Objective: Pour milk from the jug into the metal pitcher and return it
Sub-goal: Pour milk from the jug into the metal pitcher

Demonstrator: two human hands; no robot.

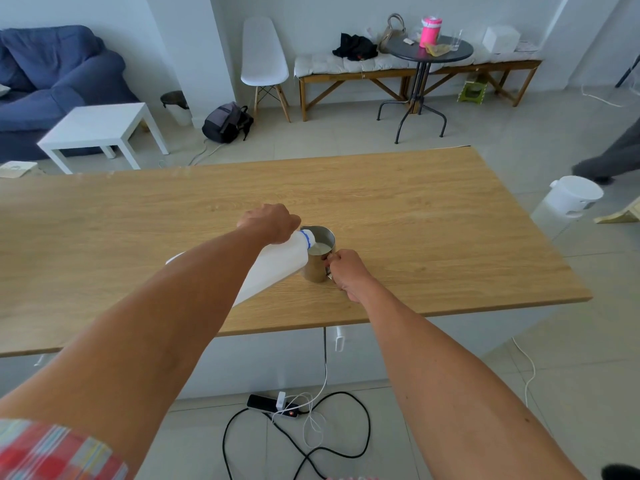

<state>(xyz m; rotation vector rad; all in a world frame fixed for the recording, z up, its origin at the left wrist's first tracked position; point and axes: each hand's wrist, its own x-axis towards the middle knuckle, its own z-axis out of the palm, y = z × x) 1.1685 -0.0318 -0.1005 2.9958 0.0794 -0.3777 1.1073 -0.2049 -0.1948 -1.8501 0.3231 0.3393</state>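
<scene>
A white plastic milk jug (273, 268) with a blue neck ring is tipped to the right, its mouth over the rim of the metal pitcher (317, 268). My left hand (268, 221) grips the jug near its top. The pitcher stands upright on the wooden table (433, 237), and white milk shows inside it. My right hand (346, 271) holds the pitcher's handle on its right side.
The table's front edge runs just below my arms. Under it lie a power strip (273, 405) and tangled cables on the floor. A white appliance (571, 199) stands right of the table. Farther back are a white chair (263, 60), a round black table (427, 50) and a blue sofa (52, 74).
</scene>
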